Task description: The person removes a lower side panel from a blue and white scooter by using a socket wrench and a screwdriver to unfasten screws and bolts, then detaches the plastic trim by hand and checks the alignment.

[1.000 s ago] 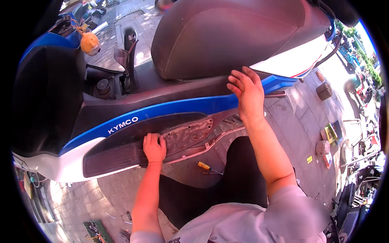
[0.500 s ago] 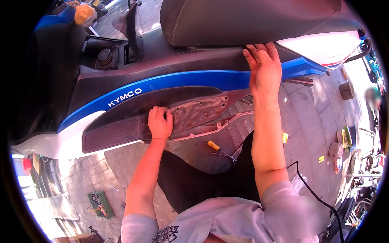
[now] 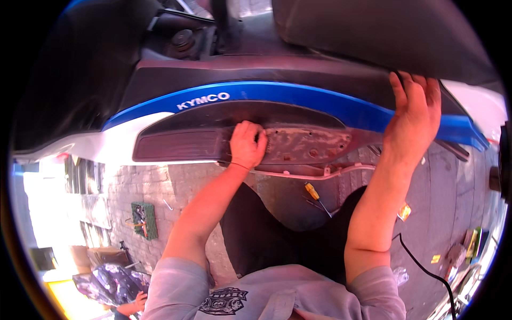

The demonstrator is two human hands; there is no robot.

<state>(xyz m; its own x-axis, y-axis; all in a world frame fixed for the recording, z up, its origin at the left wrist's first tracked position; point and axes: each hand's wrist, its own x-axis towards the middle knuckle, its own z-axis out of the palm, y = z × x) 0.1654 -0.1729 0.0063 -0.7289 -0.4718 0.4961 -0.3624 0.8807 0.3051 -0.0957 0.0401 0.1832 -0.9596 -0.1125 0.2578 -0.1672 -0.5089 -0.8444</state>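
A scooter's dark side panel (image 3: pixel 320 66) with a curved blue trim strip (image 3: pixel 277 90) stretches across the upper view. My left hand (image 3: pixel 248 144) rests on the footboard (image 3: pixel 178 146), fingers curled at the edge where the ridged dark mat meets a bare, dirty section (image 3: pixel 304 144). What lies under these fingertips is hidden. My right hand (image 3: pixel 415 114) reaches up to the lower edge of the black seat (image 3: pixel 384 37). Its fingers are apart and touch the panel just below the seat. A pale pinkish trim piece (image 3: pixel 320 175) hangs along the footboard's underside.
On the paving between my legs lies a screwdriver (image 3: pixel 311 190) with a yellow handle. A green tray (image 3: pixel 152 221) of small items sits left. Another person's hand (image 3: pixel 140 301) shows at lower left, by dark patterned cloth (image 3: pixel 109 282). A black cable (image 3: pixel 426 268) runs at right.
The view has turned and shifted, so the scooter appears farther right and more level. Both hands keep about the same places on it. Another person's hand has come into view at lower left.
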